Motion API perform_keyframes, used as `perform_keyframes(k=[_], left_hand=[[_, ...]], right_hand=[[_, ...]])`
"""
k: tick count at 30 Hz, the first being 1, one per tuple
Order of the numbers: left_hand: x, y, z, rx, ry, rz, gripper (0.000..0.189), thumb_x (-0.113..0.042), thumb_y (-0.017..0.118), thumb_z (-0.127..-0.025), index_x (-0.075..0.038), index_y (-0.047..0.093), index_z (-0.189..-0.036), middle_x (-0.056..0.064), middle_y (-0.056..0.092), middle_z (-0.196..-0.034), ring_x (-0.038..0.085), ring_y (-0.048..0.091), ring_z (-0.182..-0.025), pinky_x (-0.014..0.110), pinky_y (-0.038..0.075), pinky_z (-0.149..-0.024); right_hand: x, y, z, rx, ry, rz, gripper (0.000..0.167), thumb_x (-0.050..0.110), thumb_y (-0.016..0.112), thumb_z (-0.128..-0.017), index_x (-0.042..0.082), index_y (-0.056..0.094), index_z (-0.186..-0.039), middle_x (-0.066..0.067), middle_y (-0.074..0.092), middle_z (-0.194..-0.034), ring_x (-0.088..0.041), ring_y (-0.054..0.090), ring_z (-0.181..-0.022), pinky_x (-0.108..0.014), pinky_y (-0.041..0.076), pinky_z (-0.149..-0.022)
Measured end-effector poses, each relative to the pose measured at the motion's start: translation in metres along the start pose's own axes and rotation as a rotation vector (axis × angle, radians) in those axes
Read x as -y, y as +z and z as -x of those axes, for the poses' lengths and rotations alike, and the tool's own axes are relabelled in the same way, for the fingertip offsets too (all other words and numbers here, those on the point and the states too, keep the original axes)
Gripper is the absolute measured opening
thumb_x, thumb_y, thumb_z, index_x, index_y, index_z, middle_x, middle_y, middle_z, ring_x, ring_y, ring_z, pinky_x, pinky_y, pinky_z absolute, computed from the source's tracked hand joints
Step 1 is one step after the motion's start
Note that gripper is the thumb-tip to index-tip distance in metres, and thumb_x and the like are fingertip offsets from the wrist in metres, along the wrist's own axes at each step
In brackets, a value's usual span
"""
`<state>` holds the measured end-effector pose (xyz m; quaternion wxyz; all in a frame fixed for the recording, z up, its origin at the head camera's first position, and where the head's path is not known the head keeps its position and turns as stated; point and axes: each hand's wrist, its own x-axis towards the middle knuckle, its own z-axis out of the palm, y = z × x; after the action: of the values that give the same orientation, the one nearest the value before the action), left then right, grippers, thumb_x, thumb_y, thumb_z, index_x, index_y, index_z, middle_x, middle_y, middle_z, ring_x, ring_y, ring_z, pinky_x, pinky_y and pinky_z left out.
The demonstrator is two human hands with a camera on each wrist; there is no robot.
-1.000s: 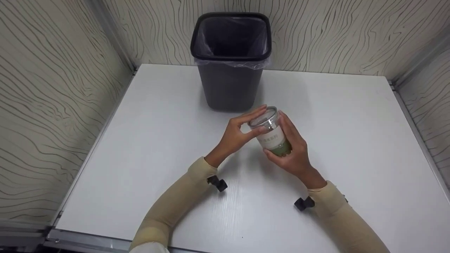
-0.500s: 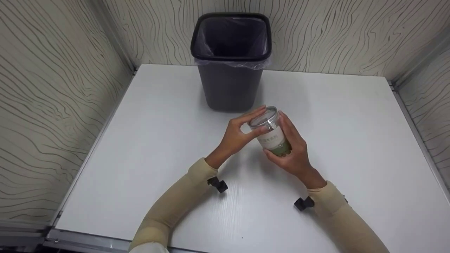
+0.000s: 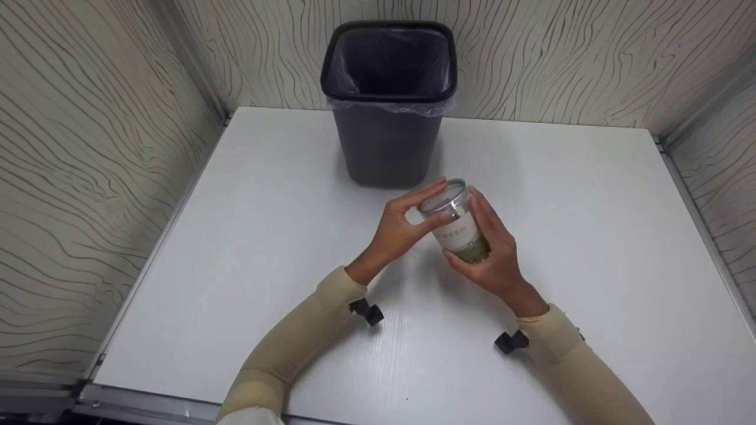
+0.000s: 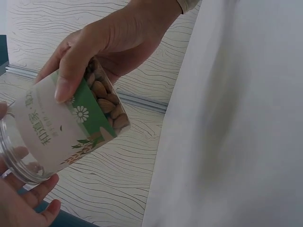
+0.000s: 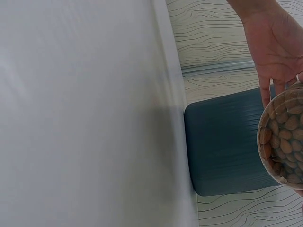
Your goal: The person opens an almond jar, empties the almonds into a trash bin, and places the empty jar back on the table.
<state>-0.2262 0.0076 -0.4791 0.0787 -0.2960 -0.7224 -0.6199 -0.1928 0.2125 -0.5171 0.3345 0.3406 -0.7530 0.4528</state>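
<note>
A clear jar of almonds [image 3: 456,231], with a white and green label and a round silvery rim, is held tilted above the white table. My right hand [image 3: 496,257] grips its lower part, thumb on the near side and fingers behind. My left hand [image 3: 401,227] holds the rimmed top end between thumb and fingers. In the left wrist view the almonds [image 4: 108,101] show through the jar's lower end, beyond the label. The right wrist view looks onto the jar's base [image 5: 286,142], with the left hand [image 5: 277,45] behind it.
A dark grey trash bin [image 3: 387,144] lined with a clear plastic bag stands at the back of the white table [image 3: 283,195], just beyond the jar. Wood-grain patterned panels [image 3: 543,59] enclose the back and sides.
</note>
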Motion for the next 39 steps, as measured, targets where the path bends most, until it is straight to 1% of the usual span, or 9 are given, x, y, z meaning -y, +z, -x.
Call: perform_keyframes(k=[7,19,23,28,32,34,39], left_hand=[[-0.0035,0.0013,0.0030,-0.014,-0.026,-0.006,0.052,-0.021,0.079,-0.091,-0.014,0.063,-0.140,0.000,0.055,-0.149,0.009,0.048,-0.138,0.033,0.038,-0.114],[-0.0057,0.0045,0.0047,-0.047,-0.028,-0.031,0.051,-0.027,0.077,-0.093,-0.016,0.063,-0.140,0.009,0.056,-0.147,0.009,0.049,-0.137,0.033,0.038,-0.114],[-0.0070,0.0047,0.0051,-0.050,-0.037,-0.038,0.051,-0.028,0.077,-0.093,-0.016,0.063,-0.140,0.009,0.056,-0.147,0.008,0.049,-0.137,0.033,0.038,-0.114],[-0.0074,0.0045,0.0052,-0.054,-0.048,-0.042,0.052,-0.029,0.078,-0.092,-0.017,0.063,-0.140,0.004,0.056,-0.147,0.007,0.049,-0.137,0.033,0.038,-0.114],[-0.0076,0.0046,0.0045,-0.057,-0.046,-0.035,0.051,-0.028,0.078,-0.092,-0.016,0.064,-0.140,0.004,0.057,-0.147,0.008,0.050,-0.136,0.032,0.038,-0.113],[-0.0074,0.0047,0.0041,-0.058,-0.041,-0.030,0.051,-0.027,0.078,-0.092,-0.016,0.064,-0.140,0.006,0.057,-0.146,0.008,0.050,-0.136,0.033,0.039,-0.113],[-0.0068,0.0047,0.0038,-0.063,-0.048,-0.027,0.051,-0.027,0.078,-0.092,-0.016,0.064,-0.139,0.004,0.057,-0.147,0.008,0.050,-0.136,0.032,0.038,-0.114]], right_hand=[[0.0017,-0.0001,-0.0004,0.005,-0.003,0.010,0.093,0.018,0.088,-0.070,-0.011,0.042,-0.146,-0.030,0.042,-0.151,-0.035,0.046,-0.139,-0.037,0.039,-0.114],[0.0014,0.0003,-0.0008,-0.004,-0.021,0.025,0.092,0.021,0.087,-0.072,-0.010,0.043,-0.147,-0.029,0.044,-0.150,-0.035,0.047,-0.139,-0.038,0.038,-0.115],[0.0020,0.0003,-0.0010,-0.004,-0.022,0.029,0.091,0.022,0.087,-0.073,-0.009,0.043,-0.147,-0.029,0.044,-0.151,-0.035,0.047,-0.139,-0.038,0.038,-0.115],[0.0024,0.0003,-0.0014,-0.003,-0.019,0.028,0.091,0.022,0.087,-0.074,-0.009,0.043,-0.147,-0.029,0.044,-0.151,-0.035,0.047,-0.139,-0.039,0.038,-0.115],[0.0024,0.0002,-0.0017,-0.003,-0.017,0.022,0.091,0.021,0.087,-0.073,-0.010,0.043,-0.147,-0.028,0.044,-0.151,-0.035,0.047,-0.139,-0.039,0.038,-0.115],[0.0023,0.0002,-0.0018,-0.003,-0.017,0.019,0.092,0.020,0.087,-0.072,-0.010,0.043,-0.146,-0.029,0.044,-0.151,-0.035,0.047,-0.139,-0.039,0.038,-0.115],[0.0023,0.0000,-0.0018,0.003,-0.013,0.003,0.093,0.017,0.088,-0.070,-0.010,0.042,-0.147,-0.030,0.043,-0.151,-0.035,0.046,-0.139,-0.038,0.038,-0.115]])
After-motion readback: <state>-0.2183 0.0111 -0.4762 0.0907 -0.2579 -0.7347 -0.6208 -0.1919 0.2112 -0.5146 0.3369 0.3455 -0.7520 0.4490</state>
